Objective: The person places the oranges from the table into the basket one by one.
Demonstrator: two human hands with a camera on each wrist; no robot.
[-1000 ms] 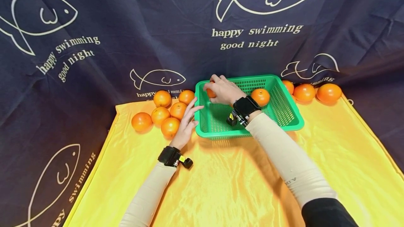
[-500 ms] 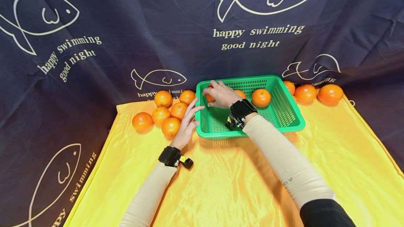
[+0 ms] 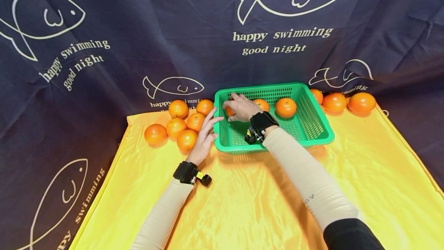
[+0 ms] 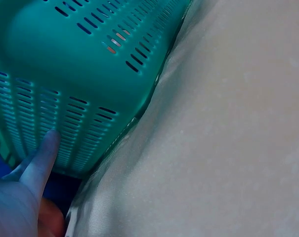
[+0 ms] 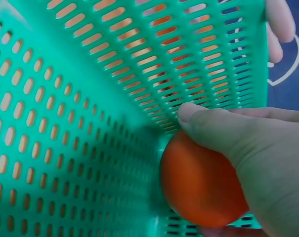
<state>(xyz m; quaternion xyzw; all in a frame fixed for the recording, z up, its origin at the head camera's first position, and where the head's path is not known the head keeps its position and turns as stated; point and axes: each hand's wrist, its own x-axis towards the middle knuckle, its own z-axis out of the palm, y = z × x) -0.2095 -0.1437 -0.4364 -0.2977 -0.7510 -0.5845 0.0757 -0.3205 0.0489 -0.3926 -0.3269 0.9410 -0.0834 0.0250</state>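
A green plastic basket (image 3: 274, 147) with slotted walls stands at the back of the cloth. My right hand (image 3: 242, 108) reaches into its left end and grips an orange (image 3: 229, 111). In the right wrist view, that orange (image 5: 201, 180) sits low against the slotted wall, with the thumb along its upper side and other fingers partly hidden. Two more oranges lie in the basket: one (image 3: 262, 105) just behind my right hand, one (image 3: 286, 107) toward the middle. My left hand (image 3: 204, 136) touches the basket's left side with its fingers extended; the left wrist view shows a fingertip against the slots.
Several oranges (image 3: 176, 127) cluster left of the basket, close to my left hand. Others (image 3: 362, 103) lie beyond its right end. Yellow cloth (image 3: 222, 203) covers the surface, and a dark curtain (image 3: 194, 41) with white fish drawings hangs directly behind.
My right hand has moved slightly toward me and lower in the basket with the orange. An orange formerly hidden behind that hand has come into view. The left hand stays at the rim.
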